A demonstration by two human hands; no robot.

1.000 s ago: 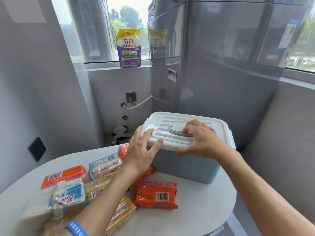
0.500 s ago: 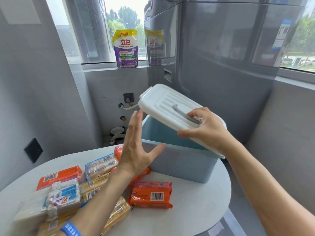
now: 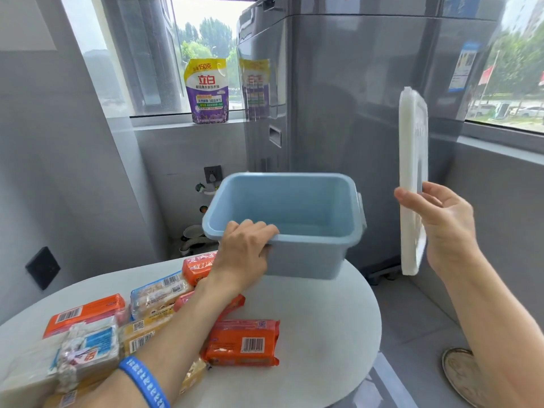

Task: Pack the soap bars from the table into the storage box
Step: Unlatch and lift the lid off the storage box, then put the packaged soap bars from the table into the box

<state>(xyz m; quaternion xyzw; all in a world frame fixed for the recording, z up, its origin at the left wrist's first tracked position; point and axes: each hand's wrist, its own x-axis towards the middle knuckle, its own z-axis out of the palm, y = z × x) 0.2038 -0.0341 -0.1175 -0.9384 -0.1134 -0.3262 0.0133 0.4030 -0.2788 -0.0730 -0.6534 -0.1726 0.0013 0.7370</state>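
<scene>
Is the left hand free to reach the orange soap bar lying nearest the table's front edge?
Probably yes, once it lets go. The left hand grips the blue box's near rim. The orange soap bar lies uncovered beside that forearm, with nothing on top. The right hand holds the lid off to the side.

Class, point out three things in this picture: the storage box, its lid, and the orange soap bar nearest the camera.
storage box (image 3: 306,260): head view, front outer wall.
lid (image 3: 412,160): head view, white face, held upright.
orange soap bar (image 3: 241,343): head view, top of wrapper.
</scene>
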